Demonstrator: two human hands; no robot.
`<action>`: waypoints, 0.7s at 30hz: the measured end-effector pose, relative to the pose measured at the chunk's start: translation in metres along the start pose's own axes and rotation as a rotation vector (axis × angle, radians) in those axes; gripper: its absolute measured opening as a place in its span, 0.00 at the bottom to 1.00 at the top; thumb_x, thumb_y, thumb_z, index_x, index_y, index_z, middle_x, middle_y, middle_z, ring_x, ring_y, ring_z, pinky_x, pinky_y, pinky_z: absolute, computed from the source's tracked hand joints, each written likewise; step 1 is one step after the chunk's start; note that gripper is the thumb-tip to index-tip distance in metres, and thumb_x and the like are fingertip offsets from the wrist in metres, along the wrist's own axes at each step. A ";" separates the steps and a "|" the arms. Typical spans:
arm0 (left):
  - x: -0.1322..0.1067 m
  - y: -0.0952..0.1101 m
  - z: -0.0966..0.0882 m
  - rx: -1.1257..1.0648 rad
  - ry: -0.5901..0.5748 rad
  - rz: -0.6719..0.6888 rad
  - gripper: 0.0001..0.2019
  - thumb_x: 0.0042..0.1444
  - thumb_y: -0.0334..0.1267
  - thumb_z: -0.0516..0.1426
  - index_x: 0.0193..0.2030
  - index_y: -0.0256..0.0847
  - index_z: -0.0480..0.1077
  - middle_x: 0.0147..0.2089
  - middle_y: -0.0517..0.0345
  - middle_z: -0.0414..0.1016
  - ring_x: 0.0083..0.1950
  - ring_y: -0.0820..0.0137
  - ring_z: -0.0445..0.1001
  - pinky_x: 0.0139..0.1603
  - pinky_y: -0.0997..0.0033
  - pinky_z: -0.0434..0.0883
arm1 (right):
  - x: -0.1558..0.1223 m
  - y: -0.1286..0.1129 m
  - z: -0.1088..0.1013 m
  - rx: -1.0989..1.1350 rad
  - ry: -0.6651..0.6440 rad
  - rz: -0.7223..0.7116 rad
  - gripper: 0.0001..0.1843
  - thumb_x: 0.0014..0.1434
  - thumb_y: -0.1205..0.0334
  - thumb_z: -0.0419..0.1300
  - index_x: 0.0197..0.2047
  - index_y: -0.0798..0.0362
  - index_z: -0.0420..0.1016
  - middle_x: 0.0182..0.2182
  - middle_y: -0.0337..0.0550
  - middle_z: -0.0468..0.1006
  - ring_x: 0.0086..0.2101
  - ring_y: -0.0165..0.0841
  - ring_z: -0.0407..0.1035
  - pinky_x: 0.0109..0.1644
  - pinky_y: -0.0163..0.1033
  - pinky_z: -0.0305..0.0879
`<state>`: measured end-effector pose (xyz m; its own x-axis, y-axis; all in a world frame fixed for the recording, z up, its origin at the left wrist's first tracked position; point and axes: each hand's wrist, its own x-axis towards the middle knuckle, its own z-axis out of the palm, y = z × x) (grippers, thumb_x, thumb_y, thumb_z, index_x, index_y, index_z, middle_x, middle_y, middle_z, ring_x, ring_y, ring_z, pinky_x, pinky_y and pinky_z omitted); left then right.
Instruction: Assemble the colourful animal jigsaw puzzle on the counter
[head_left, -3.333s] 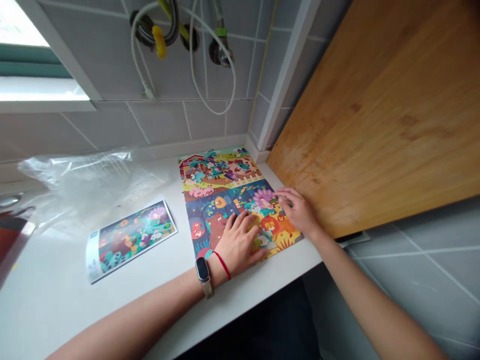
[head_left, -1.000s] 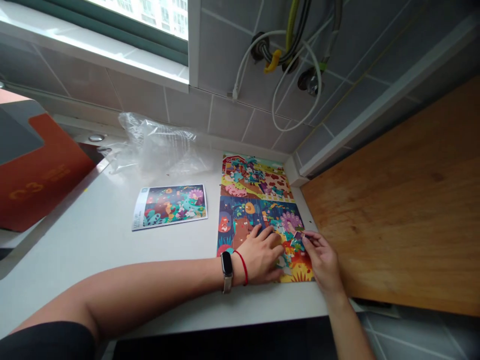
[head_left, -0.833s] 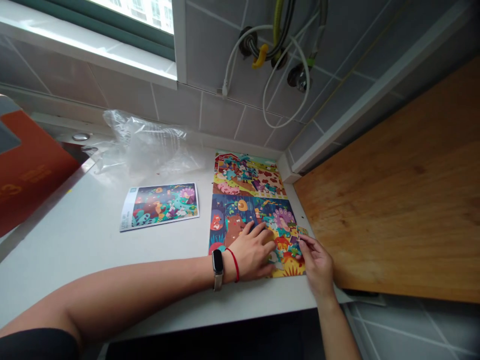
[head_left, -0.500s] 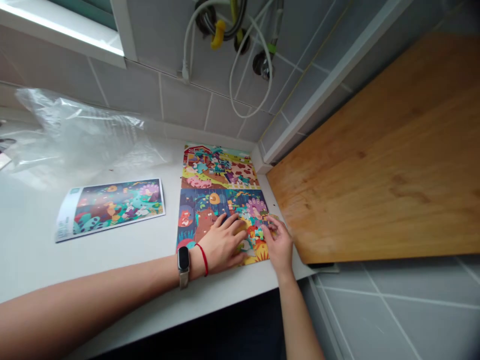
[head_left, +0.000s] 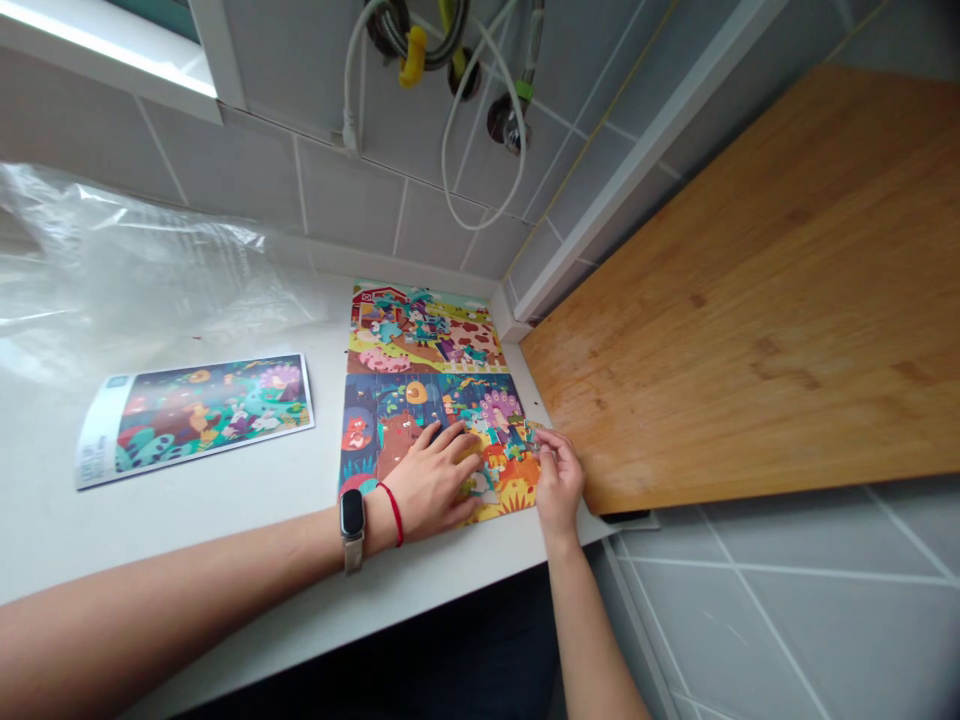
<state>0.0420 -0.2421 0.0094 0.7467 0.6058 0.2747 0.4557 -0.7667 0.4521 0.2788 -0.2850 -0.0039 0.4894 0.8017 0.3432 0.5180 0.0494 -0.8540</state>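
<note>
A dark forest-animal jigsaw puzzle lies near the front edge of the white counter. My left hand rests on it with fingers spread, hiding part of the picture. At the puzzle's right edge, my right hand is closed in a pinch. A small puzzle piece shows at its fingertips, mostly covered by them. Loose pieces lie on the right part of the picture, near the peacock. Directly behind is a farm-scene puzzle with several loose pieces heaped on it.
A folded picture leaflet lies to the left, with a crumpled clear plastic bag behind it. A wooden board leans along the right side. Hoses and a white cable hang by the tiled wall.
My right hand has drawn away from the loose pieces toward the puzzle's right edge, its fingers now closer together. My left hand stays on the puzzle. The view has shifted slightly.
</note>
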 end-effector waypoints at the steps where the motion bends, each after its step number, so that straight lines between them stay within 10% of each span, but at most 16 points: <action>1: 0.000 0.000 0.000 -0.001 0.002 0.000 0.18 0.64 0.49 0.62 0.56 0.44 0.72 0.68 0.48 0.70 0.75 0.48 0.59 0.75 0.40 0.55 | 0.000 0.000 0.000 -0.002 -0.002 -0.002 0.14 0.66 0.55 0.56 0.44 0.52 0.81 0.49 0.54 0.81 0.49 0.44 0.76 0.46 0.47 0.76; 12: 0.000 0.000 0.000 0.008 -0.013 0.001 0.18 0.64 0.48 0.62 0.57 0.43 0.71 0.69 0.47 0.70 0.75 0.47 0.59 0.75 0.40 0.56 | -0.003 -0.019 0.004 -0.337 -0.272 -0.246 0.18 0.66 0.57 0.63 0.57 0.44 0.82 0.57 0.51 0.79 0.58 0.45 0.72 0.66 0.54 0.68; 21: -0.001 -0.001 0.003 0.013 -0.006 0.004 0.17 0.64 0.47 0.61 0.55 0.43 0.70 0.69 0.49 0.70 0.75 0.48 0.58 0.75 0.41 0.55 | -0.014 -0.004 -0.017 -0.396 -0.161 -0.156 0.17 0.65 0.49 0.66 0.50 0.49 0.87 0.49 0.53 0.79 0.49 0.45 0.76 0.59 0.53 0.74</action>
<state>0.0422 -0.2425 0.0066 0.7515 0.6014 0.2712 0.4590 -0.7719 0.4398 0.2820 -0.3061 0.0011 0.2850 0.8869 0.3635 0.8205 -0.0297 -0.5709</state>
